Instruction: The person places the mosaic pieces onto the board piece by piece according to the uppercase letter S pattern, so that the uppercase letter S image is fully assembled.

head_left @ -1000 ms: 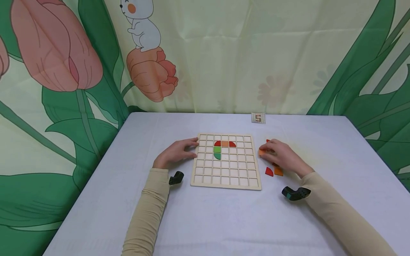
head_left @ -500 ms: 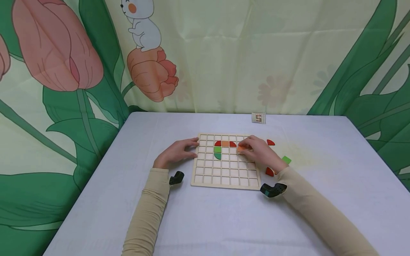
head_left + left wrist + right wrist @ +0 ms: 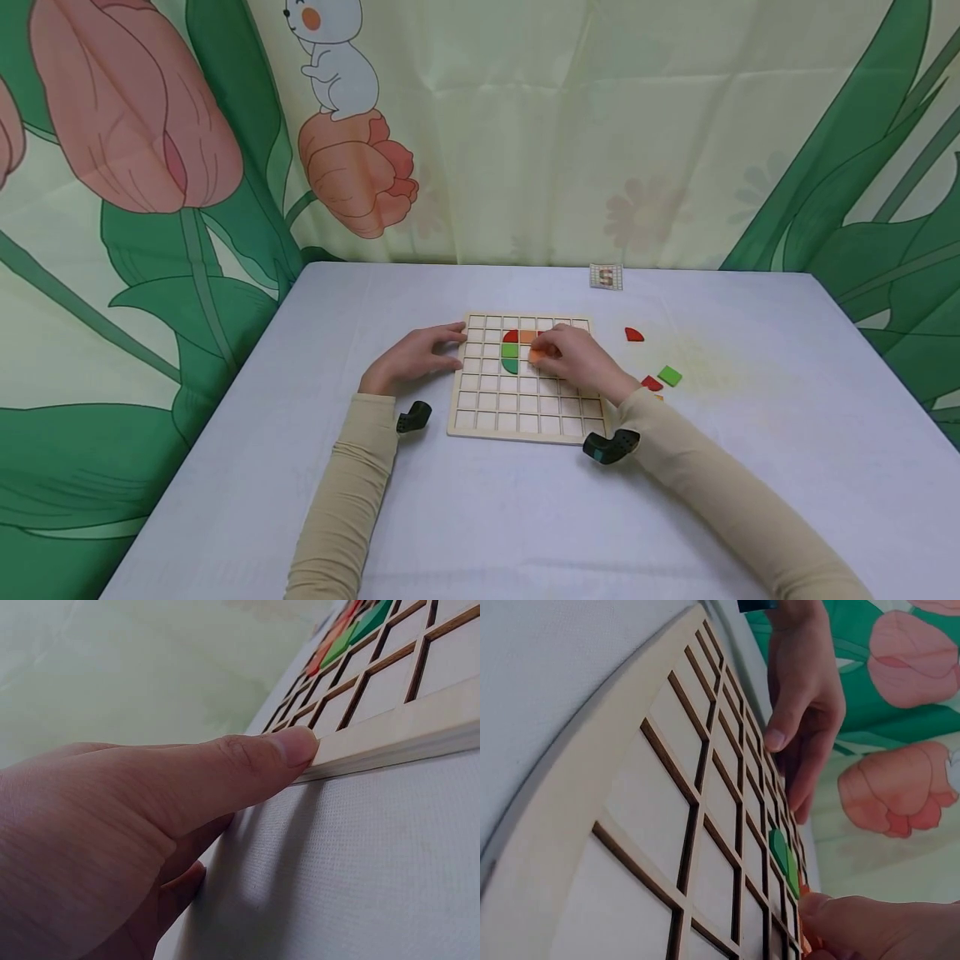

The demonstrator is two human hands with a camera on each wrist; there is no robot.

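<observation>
A wooden grid board [image 3: 525,439] lies on the table. Set in its upper cells are a red quarter-circle tile [image 3: 511,337], an orange square tile [image 3: 527,337], a light green square tile [image 3: 509,351] and a dark green quarter-circle tile [image 3: 510,366]. My left hand [image 3: 416,358] rests at the board's left side; in the left wrist view its thumb [image 3: 277,746] touches the edge, fingers fairly straight. Over the upper middle cells, my right hand [image 3: 581,358] pinches an orange tile [image 3: 536,356] between thumb and fingers. That hand mostly hides another red tile at the row's right end.
Right of the board lie a red quarter-circle tile [image 3: 634,335], a green square tile [image 3: 670,376] and another red tile [image 3: 652,383], partly covered by the right wrist. A small patterned card [image 3: 606,277] sits at the table's back edge, before a printed curtain [image 3: 510,167].
My right hand has carried the orange tile leftward from the loose tiles to above the board's upper middle cells. The left hand has stayed at the board's edge.
</observation>
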